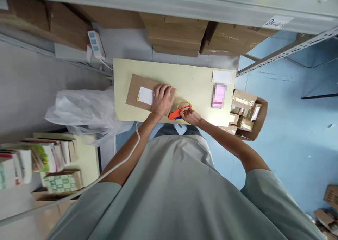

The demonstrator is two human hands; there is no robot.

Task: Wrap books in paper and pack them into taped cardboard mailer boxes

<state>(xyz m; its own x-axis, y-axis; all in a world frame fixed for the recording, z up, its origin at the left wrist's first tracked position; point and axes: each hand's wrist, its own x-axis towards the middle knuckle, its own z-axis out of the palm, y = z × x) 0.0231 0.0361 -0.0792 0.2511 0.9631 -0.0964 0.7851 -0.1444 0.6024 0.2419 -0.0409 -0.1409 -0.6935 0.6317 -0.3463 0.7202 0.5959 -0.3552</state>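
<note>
A brown cardboard box (144, 104) with a white label (145, 95) lies at a slant on the pale yellow table (196, 79). My left hand (161, 100) rests on the box's right part, its fingers bent over the top towards the far edge. Just to the right, my right hand (192, 117) has its fingers wrapped round an orange and blue tape dispenser (174, 115). A yellow-rimmed roll of tape (185, 102) shows on the dispenser's far side. The dispenser's left end is close to the box's near right corner; whether they touch, I cannot tell.
A phone with a blurred screen (219, 96) and a white paper (221, 76) lie at the table's right. An open carton of small parcels (260, 118) stands beyond. Clear plastic (81, 109) hangs at left. A metal shelf (169, 4) runs overhead; a white cable (121, 161) crosses near my left arm.
</note>
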